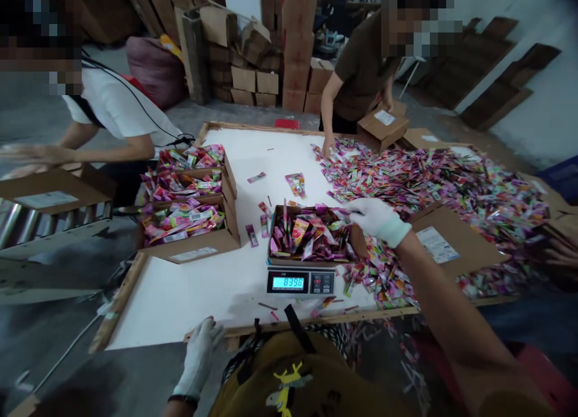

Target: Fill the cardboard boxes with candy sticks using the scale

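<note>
Your right hand (377, 221), in a white glove, reaches across the bench and sits at the right rim of the open cardboard box (359, 242). Its fingers (354, 207) curl over the packed wrappers, but from this view you cannot tell whether they pinch a packet or only touch one. Your left hand (198, 357), also gloved, lies well back at the near edge of the bench (120, 302), its fingers loosely spread and holding nothing.

The box rests on a digital scale (289, 281), ahead of your left hand and just left of your right. Its long side runs crosswise to you, and your right hand is much the nearer. The scale's lit display reads 8398. Pink and red snack packets (307, 236) stand and lean inside the box, and a few stray ones lie on the white bench top just left of it. A broad heap of packets (433, 188) spreads beyond your right hand. Three filled boxes (185, 224) sit in a row further left, and a co-worker's hand (329, 146) touches the heap's far edge.
</note>
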`<state>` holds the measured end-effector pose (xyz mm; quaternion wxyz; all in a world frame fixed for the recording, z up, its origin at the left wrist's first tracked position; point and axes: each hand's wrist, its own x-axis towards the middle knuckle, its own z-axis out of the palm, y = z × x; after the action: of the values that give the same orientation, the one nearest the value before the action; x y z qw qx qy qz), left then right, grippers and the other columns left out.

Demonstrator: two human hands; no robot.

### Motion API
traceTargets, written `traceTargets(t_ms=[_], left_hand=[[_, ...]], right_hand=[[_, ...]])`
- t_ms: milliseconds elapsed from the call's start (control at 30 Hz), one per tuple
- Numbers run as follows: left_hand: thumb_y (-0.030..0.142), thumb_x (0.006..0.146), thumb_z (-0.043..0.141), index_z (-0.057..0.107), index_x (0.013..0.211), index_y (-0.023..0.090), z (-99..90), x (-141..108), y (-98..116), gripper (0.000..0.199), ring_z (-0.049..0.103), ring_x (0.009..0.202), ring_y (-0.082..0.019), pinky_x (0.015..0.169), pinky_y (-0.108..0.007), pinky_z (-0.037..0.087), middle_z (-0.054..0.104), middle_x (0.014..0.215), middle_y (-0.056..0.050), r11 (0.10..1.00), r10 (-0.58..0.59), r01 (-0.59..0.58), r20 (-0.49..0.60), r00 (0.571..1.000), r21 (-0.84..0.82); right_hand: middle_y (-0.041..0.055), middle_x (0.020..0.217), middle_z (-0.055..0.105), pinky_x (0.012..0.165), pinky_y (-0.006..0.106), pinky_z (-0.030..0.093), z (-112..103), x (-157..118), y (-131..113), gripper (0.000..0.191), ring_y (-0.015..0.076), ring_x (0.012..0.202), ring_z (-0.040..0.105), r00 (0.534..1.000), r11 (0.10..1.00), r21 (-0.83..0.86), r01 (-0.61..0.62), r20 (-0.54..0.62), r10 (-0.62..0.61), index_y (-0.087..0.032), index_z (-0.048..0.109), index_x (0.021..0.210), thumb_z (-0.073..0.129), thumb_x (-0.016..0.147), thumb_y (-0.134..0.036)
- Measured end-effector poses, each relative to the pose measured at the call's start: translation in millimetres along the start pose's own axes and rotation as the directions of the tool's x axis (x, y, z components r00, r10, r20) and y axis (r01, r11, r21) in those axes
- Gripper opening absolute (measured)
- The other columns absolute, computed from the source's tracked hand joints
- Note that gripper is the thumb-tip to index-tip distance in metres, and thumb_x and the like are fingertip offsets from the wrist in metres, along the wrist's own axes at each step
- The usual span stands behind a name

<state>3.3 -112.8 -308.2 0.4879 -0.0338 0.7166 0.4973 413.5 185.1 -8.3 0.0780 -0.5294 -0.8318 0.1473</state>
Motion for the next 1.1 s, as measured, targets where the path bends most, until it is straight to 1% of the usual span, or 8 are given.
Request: traceTargets(t_ms=[100, 200, 300, 400, 500, 733, 900, 1100], left_hand=[[0.018, 0.081, 0.066, 0.063, 0.096, 0.023, 7.1, -12, 2, 0.016, 0.072, 0.091, -0.025, 0.116, -0.055, 0.054, 0.066, 0.106, -0.006, 0.999, -0.032, 0.032, -0.052, 0.998, -0.006], [0.019, 0.083, 0.066, 0.061, 0.098, 0.023, 16.2, -19, 6, 0.016, 0.072, 0.091, -0.023, 0.115, -0.050, 0.055, 0.067, 0.103, -0.005, 0.999, -0.047, 0.046, -0.060, 0.997, -0.004], [0.024, 0.085, 0.065, 0.061, 0.099, 0.022, 25.5, -19, 15, 0.014, 0.074, 0.099, -0.025, 0.118, -0.050, 0.053, 0.068, 0.106, -0.006, 0.999, -0.033, 0.033, -0.053, 0.998, 0.012], [0.030, 0.088, 0.064, 0.064, 0.103, 0.021, 40.4, -16, 40, 0.018, 0.074, 0.105, -0.026, 0.122, -0.055, 0.049, 0.067, 0.114, -0.009, 0.999, 0.017, -0.016, -0.033, 0.999, 0.031], [0.040, 0.085, 0.070, 0.066, 0.108, 0.019, 66.1, -24, 87, 0.031, 0.073, 0.113, -0.030, 0.120, -0.058, 0.049, 0.067, 0.127, -0.013, 0.978, 0.201, -0.205, 0.083, 0.976, 0.042], [0.052, 0.078, 0.083, 0.072, 0.121, 0.020, 153.0, -86, 204, 0.055, 0.069, 0.127, -0.032, 0.115, -0.048, 0.054, 0.072, 0.134, -0.013, 0.837, 0.533, -0.543, 0.328, 0.780, -0.067], [0.056, 0.074, 0.082, 0.072, 0.122, 0.015, 199.5, -113, 230, 0.064, 0.072, 0.120, -0.031, 0.111, -0.050, 0.055, 0.071, 0.138, -0.017, 0.769, 0.605, -0.635, 0.394, 0.692, -0.067], [0.052, 0.080, 0.076, 0.074, 0.122, 0.015, 220.2, -135, 234, 0.056, 0.069, 0.122, -0.028, 0.104, -0.040, 0.057, 0.075, 0.129, -0.014, 0.703, 0.632, -0.710, 0.429, 0.645, 0.032]], right_hand=[[0.0100, 0.109, 0.083, 0.101, 0.043, 0.060, -23, -12, 16, 0.029, 0.0288, 0.105, 0.076, 0.985, 0.998, 0.020, -0.056, -0.159, 0.059, -0.018, 0.082, 0.112, 0.060, 0.094, -0.023], [0.0185, 0.124, 0.078, 0.108, 0.051, 0.056, -39, -22, 36, 0.039, 0.0339, 0.116, 0.073, 0.873, 0.981, -0.063, -0.185, -0.469, 0.135, -0.014, 0.078, 0.124, 0.058, 0.093, -0.025], [0.0274, 0.140, 0.066, 0.108, 0.054, 0.057, -43, -28, 50, 0.053, 0.0378, 0.125, 0.068, 0.796, 0.967, -0.099, -0.234, -0.590, 0.133, -0.007, 0.070, 0.135, 0.063, 0.087, -0.027], [0.0231, 0.130, 0.072, 0.101, 0.050, 0.062, -32, -29, 49, 0.048, 0.0339, 0.113, 0.074, 0.844, 0.996, -0.026, -0.084, -0.534, 0.057, -0.008, 0.074, 0.129, 0.065, 0.087, -0.030], [0.0142, 0.115, 0.080, 0.098, 0.044, 0.062, -8, -25, 35, 0.033, 0.0293, 0.104, 0.076, 0.918, 0.992, 0.062, 0.107, -0.389, -0.075, -0.016, 0.081, 0.117, 0.064, 0.093, -0.030], [0.0105, 0.113, 0.083, 0.103, 0.038, 0.059, 31, -5, 1, 0.028, 0.0249, 0.108, 0.076, 0.964, 0.958, 0.130, 0.256, -0.110, -0.243, -0.017, 0.084, 0.114, 0.064, 0.096, -0.017], [0.0122, 0.114, 0.082, 0.103, 0.038, 0.058, 28, -2, -4, 0.030, 0.0254, 0.108, 0.076, 0.966, 0.958, 0.137, 0.252, -0.093, -0.241, -0.014, 0.084, 0.119, 0.064, 0.097, -0.016], [0.0109, 0.116, 0.082, 0.106, 0.037, 0.057, 31, -9, 3, 0.030, 0.0239, 0.111, 0.075, 0.970, 0.959, 0.153, 0.239, -0.088, -0.227, -0.016, 0.084, 0.117, 0.063, 0.095, -0.013]])
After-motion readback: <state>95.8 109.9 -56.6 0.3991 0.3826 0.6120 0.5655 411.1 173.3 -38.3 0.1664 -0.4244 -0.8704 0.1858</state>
